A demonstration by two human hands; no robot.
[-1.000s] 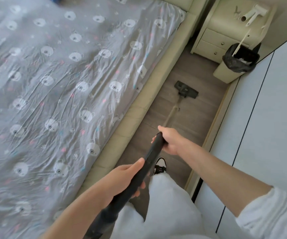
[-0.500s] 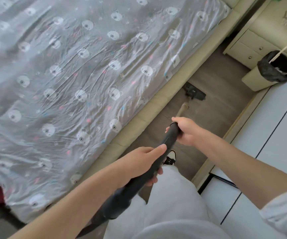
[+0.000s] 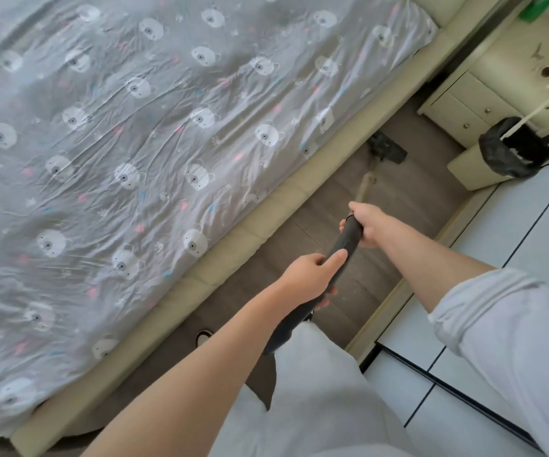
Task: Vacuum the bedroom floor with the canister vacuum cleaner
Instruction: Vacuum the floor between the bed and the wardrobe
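Vacuum handle point(image 3: 344, 249) gripped by left hand point(image 3: 309, 278) and right hand point(image 3: 367, 222).

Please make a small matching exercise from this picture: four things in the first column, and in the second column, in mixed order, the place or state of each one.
Things:
1. floor nozzle
2. waste bin
3. left hand
4. bedsheet

Places or states:
A. grips the dark vacuum tube, nearer to the body
B. lined with a black bag, beside the nightstand
C. grey with white bear faces, wrinkled
D. on the wood floor, close to the bed frame

Pairs: 1-D, 2-B, 3-A, 4-C
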